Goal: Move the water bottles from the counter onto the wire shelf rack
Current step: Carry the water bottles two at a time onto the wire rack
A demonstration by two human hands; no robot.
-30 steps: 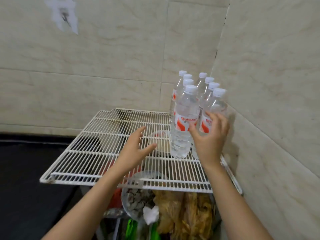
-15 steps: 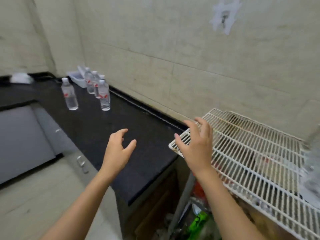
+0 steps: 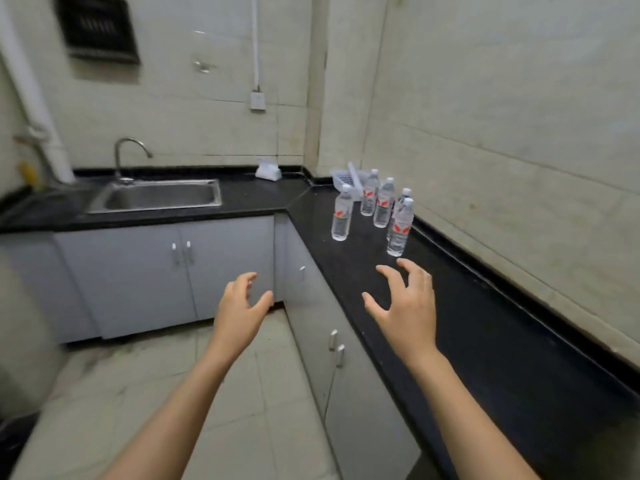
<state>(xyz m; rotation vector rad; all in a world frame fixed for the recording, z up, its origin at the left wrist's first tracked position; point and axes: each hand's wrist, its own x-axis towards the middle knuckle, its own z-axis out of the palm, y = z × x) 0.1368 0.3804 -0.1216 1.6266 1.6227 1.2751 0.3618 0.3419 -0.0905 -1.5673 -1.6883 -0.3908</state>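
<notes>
Both hands hold nothing, left hand [image 3: 239,306] and right hand [image 3: 405,306] spread and apart, short of the water bottles [image 3: 377,213] clustered by the counter's [image 3: 485,341] far corner, where a careless grab could topple tight-packed neighbours.

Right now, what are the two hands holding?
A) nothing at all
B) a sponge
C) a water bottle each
A: the left hand and the right hand are both open and empty, and the water bottles stand untouched on the counter.

5 clear water bottles [image 3: 384,207] w/ red labels, upright, black counter [image 3: 485,323]
</notes>
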